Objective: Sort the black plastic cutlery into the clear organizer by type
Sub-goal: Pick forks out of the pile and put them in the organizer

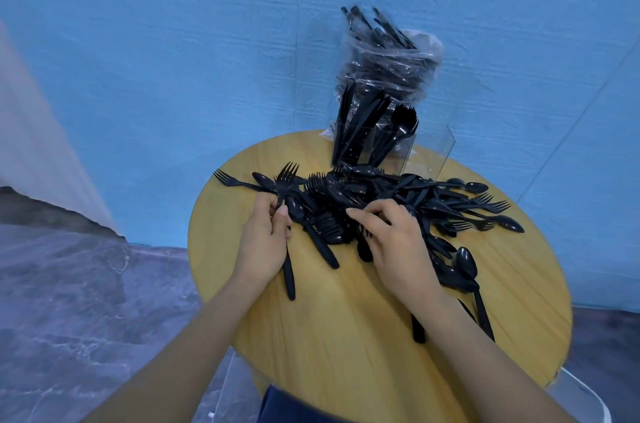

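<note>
So this one's maybe partway in, and honestly there's a lot left. The clear organizer [374, 145] at the far edge of the round tabletop [346, 336] already has a bunch of pieces standing in it; looks like knives on its left side and some spoons or forks next to them, though the right section looks see-through and I can't tell if anything's in there. Behind it there's a plastic bag [388, 62] stuffed with more cutlery.

Most of the work is still the big pile [381, 201] of forks, spoons and knives sprawled across the middle. The left hand [265, 242] is gripping a few forks [285, 187] by the handles, tines pointing away. The right hand [391, 239] is down in the pile with curled fingers, pinching at a piece; can't make out which kind.
</note>
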Motion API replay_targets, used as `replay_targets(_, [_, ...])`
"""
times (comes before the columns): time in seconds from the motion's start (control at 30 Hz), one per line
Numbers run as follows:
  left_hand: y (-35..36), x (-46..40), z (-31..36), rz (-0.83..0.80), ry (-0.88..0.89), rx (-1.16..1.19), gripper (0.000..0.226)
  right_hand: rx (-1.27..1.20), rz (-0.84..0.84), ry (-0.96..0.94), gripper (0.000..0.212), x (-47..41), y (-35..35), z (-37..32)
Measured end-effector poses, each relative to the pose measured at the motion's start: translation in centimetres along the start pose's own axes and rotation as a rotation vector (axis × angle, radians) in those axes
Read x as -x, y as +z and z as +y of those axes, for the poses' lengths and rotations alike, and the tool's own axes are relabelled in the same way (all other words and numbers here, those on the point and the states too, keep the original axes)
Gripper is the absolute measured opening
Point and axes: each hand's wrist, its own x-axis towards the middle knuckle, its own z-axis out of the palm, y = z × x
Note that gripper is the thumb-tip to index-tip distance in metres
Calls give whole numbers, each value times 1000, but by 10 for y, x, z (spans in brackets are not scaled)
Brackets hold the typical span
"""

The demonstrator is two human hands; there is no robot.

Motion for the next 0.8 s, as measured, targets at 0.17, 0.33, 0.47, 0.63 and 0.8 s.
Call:
replay_targets(0.17, [10, 2, 7, -26, 103, 48, 11, -243, 209, 87, 31, -12, -20, 1])
replay_targets(0.33, [22, 6, 25, -96, 104, 146, 21, -378, 308, 211, 8, -26, -43, -9])
replay_targets(0.47, [31, 10, 43, -168, 83, 238, 25, -503, 238, 251, 8, -32, -44, -18])
replay_targets(0.63, [35, 27, 60, -366, 55, 413, 29, -643, 209, 381, 21, -27, -31, -23])
replay_targets(0.8, [31, 33, 57, -411, 67, 373, 26, -704, 164, 452, 33, -25, -24, -31])
